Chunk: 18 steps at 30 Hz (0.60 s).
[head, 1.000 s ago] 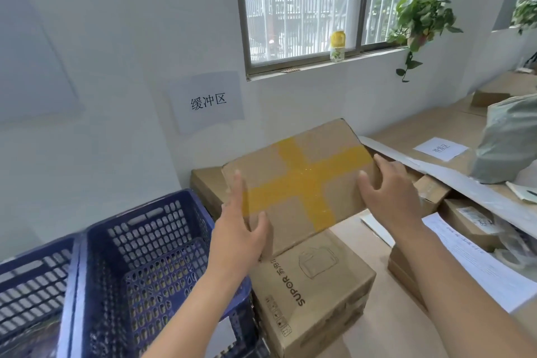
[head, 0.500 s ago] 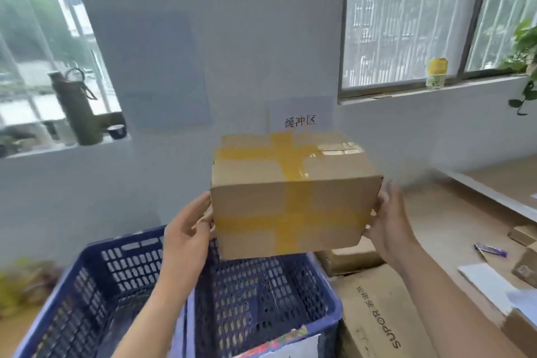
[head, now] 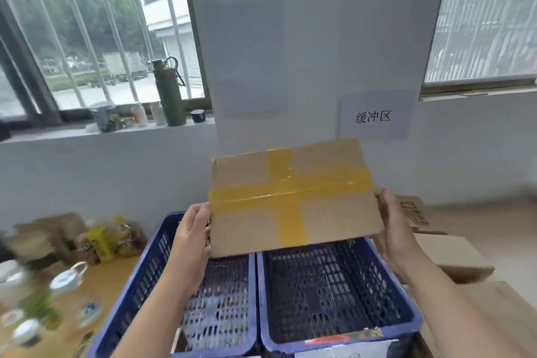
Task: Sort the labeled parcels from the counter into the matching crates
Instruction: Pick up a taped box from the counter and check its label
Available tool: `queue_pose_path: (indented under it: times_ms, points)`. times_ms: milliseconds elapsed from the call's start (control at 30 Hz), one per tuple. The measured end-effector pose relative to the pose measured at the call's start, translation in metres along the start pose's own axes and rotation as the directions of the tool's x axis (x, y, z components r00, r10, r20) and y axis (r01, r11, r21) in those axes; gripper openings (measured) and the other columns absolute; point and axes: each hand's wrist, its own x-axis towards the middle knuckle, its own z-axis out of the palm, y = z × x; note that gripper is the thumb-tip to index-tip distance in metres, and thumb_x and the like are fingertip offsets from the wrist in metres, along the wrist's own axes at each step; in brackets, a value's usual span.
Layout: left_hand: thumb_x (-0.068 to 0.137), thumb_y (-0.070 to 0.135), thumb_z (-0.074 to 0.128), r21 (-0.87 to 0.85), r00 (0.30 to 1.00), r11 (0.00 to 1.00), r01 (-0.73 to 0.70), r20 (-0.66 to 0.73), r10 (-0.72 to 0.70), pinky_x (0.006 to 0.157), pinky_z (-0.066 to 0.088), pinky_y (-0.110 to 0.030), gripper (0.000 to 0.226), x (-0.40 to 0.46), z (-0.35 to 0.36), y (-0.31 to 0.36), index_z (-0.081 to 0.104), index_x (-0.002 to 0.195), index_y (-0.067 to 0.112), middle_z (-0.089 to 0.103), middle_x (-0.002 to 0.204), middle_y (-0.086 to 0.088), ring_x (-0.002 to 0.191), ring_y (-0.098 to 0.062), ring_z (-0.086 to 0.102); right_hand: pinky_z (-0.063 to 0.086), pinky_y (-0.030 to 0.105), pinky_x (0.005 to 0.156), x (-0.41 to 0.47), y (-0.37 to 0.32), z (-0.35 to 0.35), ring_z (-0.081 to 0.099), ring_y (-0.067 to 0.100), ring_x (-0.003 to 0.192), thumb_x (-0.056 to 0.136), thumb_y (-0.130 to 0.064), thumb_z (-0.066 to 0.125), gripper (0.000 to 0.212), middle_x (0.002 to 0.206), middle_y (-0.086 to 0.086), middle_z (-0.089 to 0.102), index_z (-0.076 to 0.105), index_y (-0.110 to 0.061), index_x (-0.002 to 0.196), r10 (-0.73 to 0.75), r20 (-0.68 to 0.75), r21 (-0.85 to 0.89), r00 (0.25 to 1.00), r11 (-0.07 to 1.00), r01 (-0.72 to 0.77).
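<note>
A brown cardboard parcel (head: pixel 293 197) crossed with yellow tape hangs in the air between my hands. My left hand (head: pixel 193 229) grips its left side and my right hand (head: pixel 390 227) grips its right side. The parcel is tilted, its taped face towards me. Below it stand two blue plastic crates side by side: the left crate (head: pixel 145 276) and the right crate (head: pixel 340 337), which carries a white label on its near rim. The parcel hovers over the far rims of both crates. No parcel shows inside the visible parts of either crate.
Cardboard boxes (head: pixel 453 259) are stacked to the right of the crates. On the wooden table at left lie snack packets (head: pixel 110 238) and tape rolls (head: pixel 66 280). A white sign (head: pixel 373 116) hangs on the wall. A green flask (head: pixel 168 93) stands on the windowsill.
My view and both hands swung left with the parcel, away from the box stack, until it came above the two blue crates. The parcel's top has tipped towards me.
</note>
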Motion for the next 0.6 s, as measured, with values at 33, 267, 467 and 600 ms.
queue_pose_path:
  times_ms: [33, 267, 467, 600]
  points:
    - [0.097, 0.058, 0.053, -0.003, 1.000, 1.000, 0.002, -0.006, -0.002, 0.077, 0.051, -0.046, 0.046, 0.000, -0.004, 0.000, 0.057, 0.107, 0.013, 0.065, 0.104, -0.009, 0.092, -0.026, 0.064, 0.047, 0.054, 0.103, 0.000, 0.002, 0.005, 0.060, 0.038, 0.121, 0.102, -0.057, 0.031, 0.063, 0.124, 0.020, 0.068, 0.059, -0.008, 0.128, 0.007, 0.014, -0.008, 1.000, 1.000, -0.007]
    - [0.099, 0.065, 0.036, -0.043, 0.999, 0.998, 0.044, -0.011, -0.044, 0.082, 0.050, -0.053, 0.052, 0.004, -0.023, 0.005, 0.064, 0.130, 0.034, 0.067, 0.124, -0.007, 0.095, -0.032, 0.064, 0.051, 0.046, 0.099, -0.003, -0.002, 0.031, 0.069, 0.015, 0.110, 0.089, -0.075, 0.031, 0.058, 0.114, -0.001, 0.075, 0.068, -0.037, 0.114, 0.045, 0.036, -0.138, 0.998, 0.990, -0.040]
    - [0.101, 0.060, 0.036, -0.017, 0.999, 0.999, 0.045, -0.011, -0.045, 0.078, 0.054, -0.048, 0.052, 0.004, -0.026, 0.008, 0.064, 0.128, 0.027, 0.074, 0.117, -0.001, 0.093, -0.027, 0.069, 0.050, 0.045, 0.101, -0.009, -0.003, 0.043, 0.065, 0.012, 0.116, 0.103, -0.060, 0.025, 0.053, 0.119, -0.005, 0.074, 0.065, -0.034, 0.126, 0.001, 0.062, -0.035, 0.998, 0.999, 0.001]
    - [0.086, 0.060, 0.053, -0.010, 1.000, 1.000, 0.025, -0.009, -0.025, 0.068, 0.050, -0.038, 0.051, 0.004, -0.030, 0.006, 0.059, 0.120, 0.023, 0.068, 0.116, -0.009, 0.091, -0.023, 0.062, 0.038, 0.049, 0.116, -0.011, -0.004, 0.043, 0.054, 0.019, 0.132, 0.096, -0.064, 0.032, 0.057, 0.138, 0.003, 0.063, 0.058, -0.031, 0.135, 0.040, 0.116, 0.004, 0.992, 0.999, -0.041]
